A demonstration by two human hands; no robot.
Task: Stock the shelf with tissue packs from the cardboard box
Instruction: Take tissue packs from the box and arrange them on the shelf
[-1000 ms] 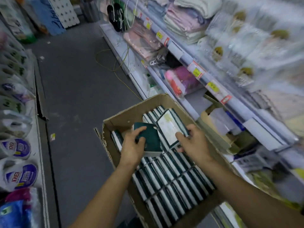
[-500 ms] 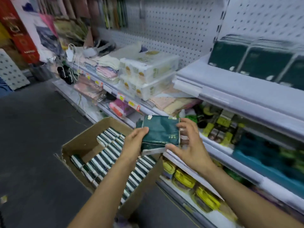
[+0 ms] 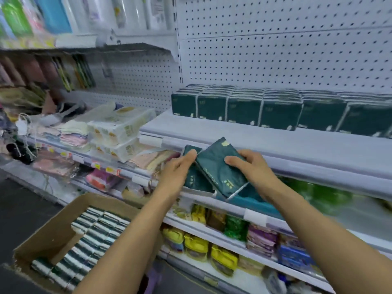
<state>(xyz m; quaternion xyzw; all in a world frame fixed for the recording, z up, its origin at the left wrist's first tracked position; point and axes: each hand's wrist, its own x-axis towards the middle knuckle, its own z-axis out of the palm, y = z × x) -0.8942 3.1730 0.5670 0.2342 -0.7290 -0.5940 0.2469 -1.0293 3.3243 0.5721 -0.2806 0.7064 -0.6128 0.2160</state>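
Observation:
Two dark green tissue packs are up in front of the white shelf [image 3: 275,143]. My left hand [image 3: 176,172] grips the left pack [image 3: 194,179] by its edge. The right pack [image 3: 218,166] is tilted and partly overlaps it, and my right hand [image 3: 252,166] holds that one with fingers curled over its top. A row of the same green packs [image 3: 275,112] stands upright at the back of the shelf. Low on the left, the open cardboard box [image 3: 57,230] holds several rows of packs [image 3: 93,236] standing on edge.
White pegboard [image 3: 275,49] backs the shelf. White tissue bundles [image 3: 121,128] and folded cloths [image 3: 72,132] fill the neighbouring shelf to the left. Lower shelves carry yellow, green and purple packets [image 3: 212,249]. Dark floor [image 3: 19,204] lies left of the box.
My hands rose from the box to shelf height with the packs. The stacked packs have come apart, one in each hand. My view lifted toward the shelf.

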